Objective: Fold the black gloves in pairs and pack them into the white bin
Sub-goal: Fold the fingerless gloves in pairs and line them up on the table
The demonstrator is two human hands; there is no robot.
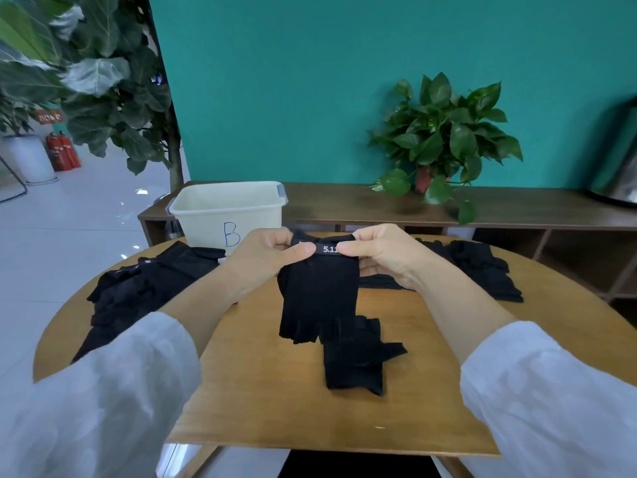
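Both hands pinch the cuff band of a fingerless black glove (319, 294): left hand (265, 257) at its nine o'clock, right hand (382, 257) at three. The glove hangs limp above the table (262, 401); judged light, soft, best held at the cuff. White bin (227, 215) stands at eleven o'clock.

The right hand (382, 257) covers the end of the cuff print on the held glove (319, 291). The metal vessel (620, 167) far right is cut by the edge.
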